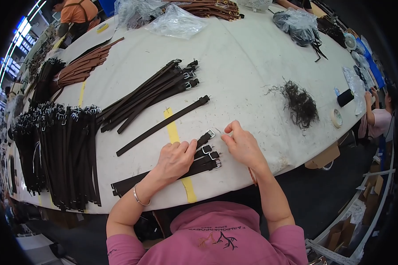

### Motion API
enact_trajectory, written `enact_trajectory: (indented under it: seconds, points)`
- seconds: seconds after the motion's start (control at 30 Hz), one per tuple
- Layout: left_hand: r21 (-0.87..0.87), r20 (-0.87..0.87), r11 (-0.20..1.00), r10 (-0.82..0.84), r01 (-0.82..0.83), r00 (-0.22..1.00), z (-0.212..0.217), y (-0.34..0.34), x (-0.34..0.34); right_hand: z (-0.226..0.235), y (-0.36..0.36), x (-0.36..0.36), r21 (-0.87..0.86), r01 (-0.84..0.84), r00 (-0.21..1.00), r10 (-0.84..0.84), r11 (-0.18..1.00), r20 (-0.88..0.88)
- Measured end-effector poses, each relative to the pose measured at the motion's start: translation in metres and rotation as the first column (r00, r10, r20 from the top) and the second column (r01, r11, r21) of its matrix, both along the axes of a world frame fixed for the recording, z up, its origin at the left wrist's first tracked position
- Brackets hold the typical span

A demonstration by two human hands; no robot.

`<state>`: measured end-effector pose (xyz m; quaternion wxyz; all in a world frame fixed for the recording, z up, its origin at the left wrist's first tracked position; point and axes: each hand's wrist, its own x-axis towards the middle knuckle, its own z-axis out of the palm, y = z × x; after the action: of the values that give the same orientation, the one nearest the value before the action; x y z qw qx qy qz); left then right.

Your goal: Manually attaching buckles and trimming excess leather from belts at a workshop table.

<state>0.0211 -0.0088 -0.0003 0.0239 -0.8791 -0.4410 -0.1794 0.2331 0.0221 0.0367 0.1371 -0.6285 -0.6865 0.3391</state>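
Observation:
My left hand (177, 160) is closed on a dark brown buckled strap (203, 140), its fingers pressing the strap close behind the silver buckle (211, 134). Just right of that buckle, my right hand (243, 148) makes a pinch with thumb and forefinger. A thin, light sliver shows by its fingertips, too small to name. Beneath and beside my left hand lie a few more straps (135, 182), their buckles (213, 155) toward my right hand. A single strap (161, 126) lies apart, slanting beyond my left hand.
Farther off is a loose bundle of dark straps (152, 95). A thick buckled bundle (70, 159) hangs over the left table edge, with brown straps (84, 66) behind. To the right are a tangle of dark threads (300, 104), a tape roll (336, 118) and a black spool (345, 98). Other people work around the table.

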Motion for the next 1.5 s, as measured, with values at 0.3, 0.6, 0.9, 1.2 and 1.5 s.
enact_trajectory:
  seconds: [0.3,0.6,0.9,1.2,1.5]
  points:
    - [-0.002,-0.024,1.000,-0.004,0.004,1.000,0.003,0.000,0.002,-0.002,-0.011,-0.013,0.106,-0.107,0.991,0.098,0.989,0.087]
    - [-0.009,-0.025,1.000,-0.007,0.007,1.000,0.004,-0.001,0.002,-0.006,-0.011,-0.016,0.101,-0.120,0.982,0.103,0.988,0.159]
    - [0.015,-0.016,1.000,-0.016,0.016,1.000,0.000,0.000,0.001,-0.005,-0.008,-0.016,0.062,-0.102,0.987,0.093,0.993,0.128]
    - [-0.002,-0.004,1.000,-0.001,0.000,1.000,0.003,0.001,0.002,-0.012,0.002,0.001,0.103,-0.003,0.998,0.009,0.995,-0.066]
    - [-0.030,-0.085,0.998,0.046,-0.049,0.995,0.047,0.032,-0.026,-0.023,0.006,0.022,0.048,0.176,0.915,-0.146,0.983,-0.376]
